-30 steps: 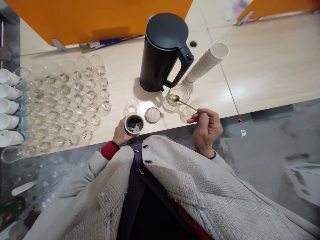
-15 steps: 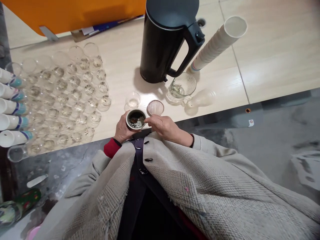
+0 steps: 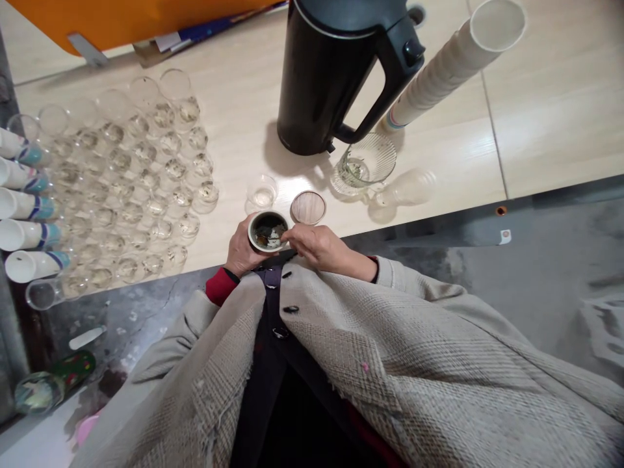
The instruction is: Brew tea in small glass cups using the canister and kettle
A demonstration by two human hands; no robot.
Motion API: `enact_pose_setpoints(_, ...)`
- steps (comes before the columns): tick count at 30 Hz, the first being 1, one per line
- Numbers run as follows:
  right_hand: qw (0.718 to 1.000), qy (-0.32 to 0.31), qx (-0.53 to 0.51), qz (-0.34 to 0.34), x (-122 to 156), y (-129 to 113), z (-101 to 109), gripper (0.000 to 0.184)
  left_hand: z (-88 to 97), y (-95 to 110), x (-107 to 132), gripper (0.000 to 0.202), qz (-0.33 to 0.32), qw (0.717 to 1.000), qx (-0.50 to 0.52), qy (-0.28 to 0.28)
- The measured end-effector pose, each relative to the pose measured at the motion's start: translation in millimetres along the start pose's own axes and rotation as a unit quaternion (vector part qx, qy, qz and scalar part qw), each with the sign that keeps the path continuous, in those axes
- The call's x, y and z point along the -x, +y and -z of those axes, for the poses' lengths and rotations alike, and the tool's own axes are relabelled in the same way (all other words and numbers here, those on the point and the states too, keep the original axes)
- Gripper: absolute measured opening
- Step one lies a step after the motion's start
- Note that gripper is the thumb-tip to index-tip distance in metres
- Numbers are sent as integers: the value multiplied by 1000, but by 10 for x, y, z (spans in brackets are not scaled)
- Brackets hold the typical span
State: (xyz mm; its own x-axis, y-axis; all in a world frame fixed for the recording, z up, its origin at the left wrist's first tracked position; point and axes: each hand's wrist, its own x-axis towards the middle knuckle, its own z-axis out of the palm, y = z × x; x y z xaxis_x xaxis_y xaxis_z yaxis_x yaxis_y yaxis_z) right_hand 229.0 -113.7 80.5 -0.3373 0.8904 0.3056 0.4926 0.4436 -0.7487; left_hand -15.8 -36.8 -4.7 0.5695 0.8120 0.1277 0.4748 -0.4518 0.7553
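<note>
My left hand (image 3: 240,252) is wrapped round a small pale-rimmed canister (image 3: 252,242), held upright at the table's front edge. Dark, loose bits like tea leaves lie inside it. Over its right rim, my right hand (image 3: 316,246) pinches the handle of a small spoon (image 3: 266,235), whose brownish bowl rests among the leaves. Just beyond the canister, a round wooden lid (image 3: 308,208) lies flat. Close by stands a clear plastic cup (image 3: 262,193). A ribbed glass bowl (image 3: 368,162) to the right has some leaves at its bottom.
Rows of clear cups with leaf bits (image 3: 146,153) fill the table's left side, beside stacked paper cups (image 3: 29,235). A black kettle (image 3: 316,84) stands behind the lid. Right of it are a tall paper-cup stack (image 3: 448,68) and a clear overturned cup (image 3: 409,188).
The view has shifted slightly, so the table things sit a little differently in it. The spoon's bowl has moved slightly within the canister. Both hands keep their hold.
</note>
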Motion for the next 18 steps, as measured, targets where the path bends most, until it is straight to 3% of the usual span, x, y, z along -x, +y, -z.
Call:
enact_pose_setpoints(6, 990, 32, -99, -95, 27, -84, 155, 20, -8, -2, 0, 115, 19, 1000, -14, -4)
enact_pose_setpoints(12, 935, 129, -241, -224, 91, -64, 206, 30, -19, -1, 9, 112, 17, 1000, -15, 4)
enact_pose_setpoints(15, 944, 144, -208, -210, 108, -57, 191, 28, -25, -17, 13, 112, 6, 1000, -11, 11)
enact_pose_setpoints(18, 977, 101, -109, -151, 105, -63, 167, 24, -23, -40, 12, 115, 6, 1000, -12, 4)
